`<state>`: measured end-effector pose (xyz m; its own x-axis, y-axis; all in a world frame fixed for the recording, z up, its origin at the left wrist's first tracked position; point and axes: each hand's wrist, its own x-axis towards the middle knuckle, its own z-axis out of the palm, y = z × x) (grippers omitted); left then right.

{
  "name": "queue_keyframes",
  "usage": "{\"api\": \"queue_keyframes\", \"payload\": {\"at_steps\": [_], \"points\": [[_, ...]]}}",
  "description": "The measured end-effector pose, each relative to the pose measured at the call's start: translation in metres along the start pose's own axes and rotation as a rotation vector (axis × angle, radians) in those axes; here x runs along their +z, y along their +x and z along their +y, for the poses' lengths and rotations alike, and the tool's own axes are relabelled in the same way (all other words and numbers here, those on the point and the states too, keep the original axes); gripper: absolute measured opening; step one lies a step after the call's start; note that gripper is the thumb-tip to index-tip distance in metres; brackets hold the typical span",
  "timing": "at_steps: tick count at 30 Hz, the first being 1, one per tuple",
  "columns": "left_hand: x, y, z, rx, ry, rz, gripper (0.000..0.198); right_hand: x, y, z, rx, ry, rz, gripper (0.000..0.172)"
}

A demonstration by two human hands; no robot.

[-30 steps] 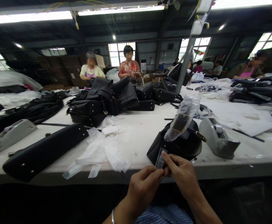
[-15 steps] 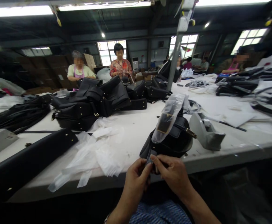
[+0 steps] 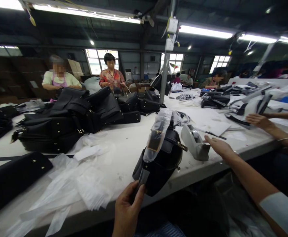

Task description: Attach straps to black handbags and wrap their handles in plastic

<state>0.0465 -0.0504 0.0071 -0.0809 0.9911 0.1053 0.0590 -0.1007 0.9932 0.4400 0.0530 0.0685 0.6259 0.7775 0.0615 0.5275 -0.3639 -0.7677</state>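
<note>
A black handbag (image 3: 167,164) stands tilted at the table's near edge. Clear plastic wrap (image 3: 156,131) covers its upright strap and gold buckle. My left hand (image 3: 129,207) is closed, pinching a black strap end (image 3: 143,177) with a shiny film at the bag's near side, between thumb and fingers. To the right, my right hand (image 3: 219,146) reaches to the front end of a grey tape dispenser (image 3: 195,144), its fingers stretched out and slightly apart. Whether the fingertips touch any tape is too small to tell.
Black bags (image 3: 67,121) are piled at the left, with thin white plastic sheets (image 3: 91,184) before them. A metal post (image 3: 165,75) rises behind. At right, a co-worker's hand (image 3: 259,121) handles dark and white pieces. Two people (image 3: 111,77) stand across the table.
My right hand has left the strap and moved right to the tape dispenser. My left hand still holds the strap. The view has turned right, bringing a co-worker's arms into sight.
</note>
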Motion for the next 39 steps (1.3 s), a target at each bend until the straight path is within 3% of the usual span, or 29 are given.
{"api": "queue_keyframes", "payload": {"at_steps": [4,8,12,16,22,26,29,31,33,37,39], "points": [[-0.001,0.0,-0.002,-0.025,0.016,0.033,0.048,0.011,0.012,0.009,0.119,0.146,-0.108,0.026],[-0.005,0.0,-0.001,-0.041,0.063,0.018,0.05,0.009,0.012,0.005,0.114,0.329,-0.089,0.023],[-0.005,0.0,-0.001,-0.033,0.055,0.005,0.044,-0.009,-0.002,0.001,0.045,0.452,-0.021,0.026],[-0.004,-0.001,-0.002,-0.054,0.012,0.015,0.041,-0.018,-0.025,0.01,0.056,0.511,-0.038,0.031],[-0.004,-0.001,-0.001,-0.091,-0.016,-0.001,0.042,0.0,-0.045,0.041,0.146,0.565,-0.071,0.023],[-0.005,-0.002,0.001,-0.103,-0.047,-0.007,0.04,0.011,-0.05,0.058,0.129,0.551,-0.059,0.02],[-0.006,-0.003,0.002,-0.1,-0.064,-0.02,0.04,0.019,-0.072,0.063,0.092,0.526,-0.086,0.019],[-0.006,-0.003,0.004,-0.075,-0.045,-0.048,0.038,0.026,-0.099,0.058,0.035,0.51,-0.172,0.025],[-0.007,-0.003,0.006,-0.045,-0.015,-0.076,0.035,0.033,-0.135,0.042,-0.068,0.469,-0.359,0.029],[-0.006,-0.003,0.01,-0.007,0.022,-0.078,0.029,0.05,-0.208,-0.016,-0.2,0.507,-0.745,0.034],[-0.006,-0.004,0.012,0.017,0.034,-0.075,0.026,0.061,-0.23,-0.047,-0.26,0.558,-0.833,0.034]]}}
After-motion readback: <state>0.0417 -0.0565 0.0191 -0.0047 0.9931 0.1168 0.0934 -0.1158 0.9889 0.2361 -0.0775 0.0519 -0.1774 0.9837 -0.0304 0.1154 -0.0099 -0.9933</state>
